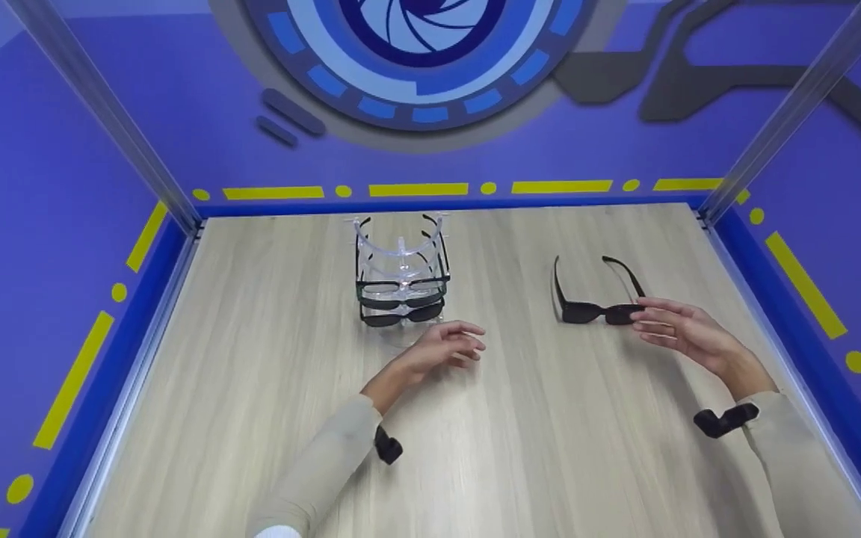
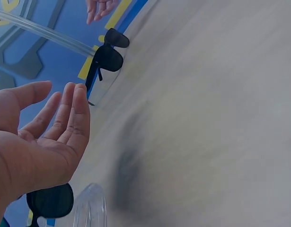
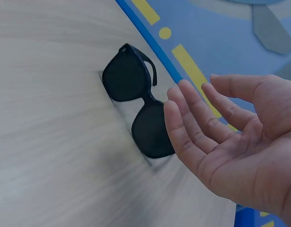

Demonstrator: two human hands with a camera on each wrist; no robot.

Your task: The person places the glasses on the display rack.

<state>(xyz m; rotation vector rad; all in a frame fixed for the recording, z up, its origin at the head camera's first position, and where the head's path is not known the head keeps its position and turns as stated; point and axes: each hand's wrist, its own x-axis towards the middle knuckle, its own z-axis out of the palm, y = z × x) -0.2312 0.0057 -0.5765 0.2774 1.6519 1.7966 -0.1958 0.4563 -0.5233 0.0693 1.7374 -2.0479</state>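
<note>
Black sunglasses (image 1: 584,312) stand on the table at the right, lenses toward me and temples unfolded to the back. My right hand (image 1: 688,336) hovers at their right lens with loosely bent fingers; in the right wrist view the thumb is apart and nothing is pinched. My left hand (image 1: 442,350) is held over the table in front of a clear display stand (image 1: 400,246), its fingers relaxed and holding nothing. On that stand several pairs of glasses sit one above another, the lower ones dark sunglasses (image 1: 403,314), the upper one black-framed glasses (image 1: 382,287) with clearer lenses.
Blue panels (image 1: 475,161) with yellow marks wall in the wooden table (image 1: 520,448) at the back and both sides. Metal rails (image 1: 120,418) run along the side edges. A black wrist camera mount (image 1: 726,420) sits on the right sleeve.
</note>
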